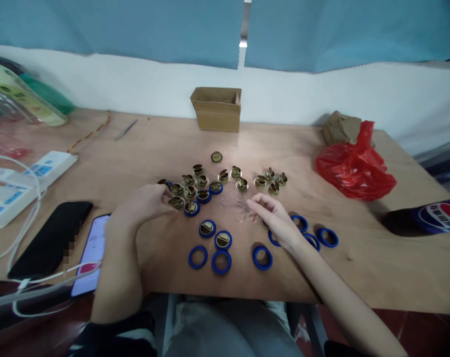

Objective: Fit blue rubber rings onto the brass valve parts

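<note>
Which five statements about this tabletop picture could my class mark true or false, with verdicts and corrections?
1. The open brown cardboard box stands near the white wall. True.
2. The red plastic bag lies left of the box. False: it lies to the right of the box.
3. The left hand is at the round gold-coloured metal pieces. True.
4. The right hand is on the dark cola bottle with a blue label. False: it is at the thin clear rings, away from the bottle.
5. Every round blue ring has a gold-coloured piece in it. False: the three nearest the viewer have none.
</note>
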### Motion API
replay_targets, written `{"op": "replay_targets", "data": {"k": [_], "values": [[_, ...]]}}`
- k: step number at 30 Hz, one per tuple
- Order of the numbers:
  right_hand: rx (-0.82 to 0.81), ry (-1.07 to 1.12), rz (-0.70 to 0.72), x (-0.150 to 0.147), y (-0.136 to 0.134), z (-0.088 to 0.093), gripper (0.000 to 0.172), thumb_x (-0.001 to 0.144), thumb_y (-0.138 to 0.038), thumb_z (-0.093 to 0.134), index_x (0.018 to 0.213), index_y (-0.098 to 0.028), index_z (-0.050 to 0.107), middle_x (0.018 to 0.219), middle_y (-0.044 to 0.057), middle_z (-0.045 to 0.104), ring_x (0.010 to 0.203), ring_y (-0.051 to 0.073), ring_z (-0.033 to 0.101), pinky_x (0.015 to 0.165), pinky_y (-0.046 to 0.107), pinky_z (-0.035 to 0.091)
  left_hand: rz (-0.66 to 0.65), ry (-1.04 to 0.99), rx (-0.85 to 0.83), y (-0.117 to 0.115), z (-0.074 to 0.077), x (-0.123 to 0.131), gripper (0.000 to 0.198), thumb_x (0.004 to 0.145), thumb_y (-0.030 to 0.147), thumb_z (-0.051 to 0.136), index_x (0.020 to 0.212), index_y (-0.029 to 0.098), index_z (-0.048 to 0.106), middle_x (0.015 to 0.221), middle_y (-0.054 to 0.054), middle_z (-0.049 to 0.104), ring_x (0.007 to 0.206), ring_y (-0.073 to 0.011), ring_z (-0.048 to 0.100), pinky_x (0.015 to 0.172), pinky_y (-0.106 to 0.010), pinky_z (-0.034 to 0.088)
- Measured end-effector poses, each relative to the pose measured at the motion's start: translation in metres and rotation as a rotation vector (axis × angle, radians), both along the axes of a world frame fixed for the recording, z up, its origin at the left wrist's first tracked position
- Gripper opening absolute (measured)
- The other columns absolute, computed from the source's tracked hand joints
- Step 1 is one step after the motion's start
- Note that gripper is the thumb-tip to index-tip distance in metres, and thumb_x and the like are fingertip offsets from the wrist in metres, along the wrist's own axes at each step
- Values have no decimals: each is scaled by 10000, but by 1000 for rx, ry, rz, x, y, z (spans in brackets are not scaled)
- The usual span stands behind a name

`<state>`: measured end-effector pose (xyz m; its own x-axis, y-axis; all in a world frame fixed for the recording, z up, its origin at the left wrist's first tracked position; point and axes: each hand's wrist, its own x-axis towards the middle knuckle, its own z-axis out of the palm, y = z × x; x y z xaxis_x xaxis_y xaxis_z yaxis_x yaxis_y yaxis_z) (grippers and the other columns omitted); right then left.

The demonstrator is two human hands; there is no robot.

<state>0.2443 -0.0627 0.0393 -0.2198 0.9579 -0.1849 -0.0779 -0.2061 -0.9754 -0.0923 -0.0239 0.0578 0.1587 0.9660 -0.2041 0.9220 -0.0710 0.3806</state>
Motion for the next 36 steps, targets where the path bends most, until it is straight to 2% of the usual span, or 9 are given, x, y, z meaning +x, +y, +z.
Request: {"op": "replay_targets", "data": {"k": [3, 5, 11, 16, 21, 25, 28, 30, 36], "values": [[-20, 13, -9, 0, 0, 0, 421, 770, -580, 828, 747, -204, 638, 665, -34, 614, 621, 107, 546, 599, 242, 437, 45, 299, -114, 5, 0, 12, 343, 713, 453, 753, 876, 159, 685, 878, -135, 711, 822, -317, 649, 671, -346, 387], [-35, 25, -15, 0, -1, 0, 421, 764, -576, 834, 746, -204, 635, 663, -35, 618, 617, 104, 547, 595, 240, 431, 37, 348, -117, 7, 0, 18, 347, 727, 474, 723, 884, 167, 680, 899, -153, 713, 857, -348, 662, 664, -351, 379], [-78, 93, -27, 1, 0, -2, 425, 746, -569, 851, 753, -210, 623, 663, -44, 621, 599, 96, 556, 581, 236, 427, -76, 233, -99, 6, 3, 17, 247, 775, 437, 648, 747, 208, 562, 777, -74, 669, 702, -244, 600, 608, -326, 328], [-88, 98, -26, 1, 0, -1, 430, 749, -569, 849, 745, -203, 624, 667, -45, 615, 599, 88, 559, 577, 227, 430, -107, 107, -86, 2, 12, 9, 343, 827, 537, 607, 735, 212, 548, 700, -32, 623, 641, -206, 548, 608, -321, 333], [-132, 159, -18, 2, 0, -3, 400, 759, -529, 862, 752, -200, 636, 680, -44, 618, 610, 85, 566, 597, 222, 455, -69, -56, 102, 3, 21, 18, 379, 870, 544, 604, 715, 206, 534, 650, 0, 575, 601, -167, 498, 590, -299, 313], [-198, 311, 18, 1, -1, -7, 372, 713, -459, 923, 776, -195, 668, 699, -43, 625, 635, 80, 576, 624, 209, 487, -172, -391, 77, 4, 21, 49, 403, 956, 541, 536, 776, 183, 583, 696, 16, 583, 646, -143, 499, 613, -272, 365], [-187, 427, 39, -1, -3, -7, 341, 711, -414, 939, 771, -190, 689, 707, -36, 625, 644, 80, 570, 622, 204, 496, -316, -763, -56, 1, 10, 75, 459, 990, 586, 492, 816, 181, 623, 792, -15, 647, 758, -167, 590, 713, -283, 468], [-168, 477, 52, -2, -5, -6, 317, 731, -397, 933, 772, -188, 698, 713, -29, 625, 652, 84, 571, 622, 207, 500, -364, -938, -105, -2, 0, 91, 434, 954, 612, 572, 910, 188, 648, 840, -22, 661, 772, -168, 610, 713, -279, 493], [-150, 547, 157, -1, -9, -2, 307, 768, -407, 910, 758, -185, 698, 698, -20, 618, 624, 90, 551, 604, 218, 496, -444, -1198, -243, -9, -21, 118, 369, 919, 506, 712, 1047, 165, 654, 875, -35, 658, 736, -133, 613, 714, -260, 514]]}}
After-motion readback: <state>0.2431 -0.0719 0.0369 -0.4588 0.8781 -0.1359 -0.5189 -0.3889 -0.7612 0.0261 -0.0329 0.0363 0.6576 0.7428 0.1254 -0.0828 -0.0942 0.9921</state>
